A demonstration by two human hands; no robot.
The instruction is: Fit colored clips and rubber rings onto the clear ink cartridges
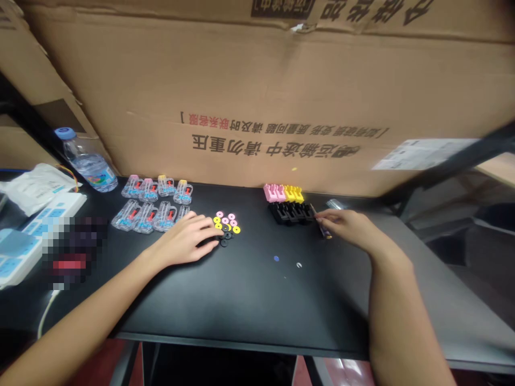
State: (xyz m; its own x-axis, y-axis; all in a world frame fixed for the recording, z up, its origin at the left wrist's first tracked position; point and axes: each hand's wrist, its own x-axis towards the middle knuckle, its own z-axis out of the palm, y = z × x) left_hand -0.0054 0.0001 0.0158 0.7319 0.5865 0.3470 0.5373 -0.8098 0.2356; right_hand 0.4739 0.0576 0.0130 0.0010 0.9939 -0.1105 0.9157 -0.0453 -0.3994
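My left hand (193, 236) rests on the desk with its fingers apart, fingertips at several small black rings (224, 242). Just beyond them lie yellow discs (236, 230) and pink discs (219, 214) with holes in their middles. Clear plastic cases (145, 217) with red and blue parts stand in two rows to the left; my hand partly covers one. My right hand (341, 224) is at the right end of a row of black plastic brackets (287, 213), thumb and fingers together. A narrow dark strip (325, 231) shows under its fingers; whether it is held is unclear.
Pink brackets (274, 192) and yellow brackets (294, 193) sit behind the black ones, near a cardboard wall (257, 80). A blue dot (276, 258) and a small white piece (299, 265) lie in front. At left are a water bottle (90, 163) and a power strip (68, 206).
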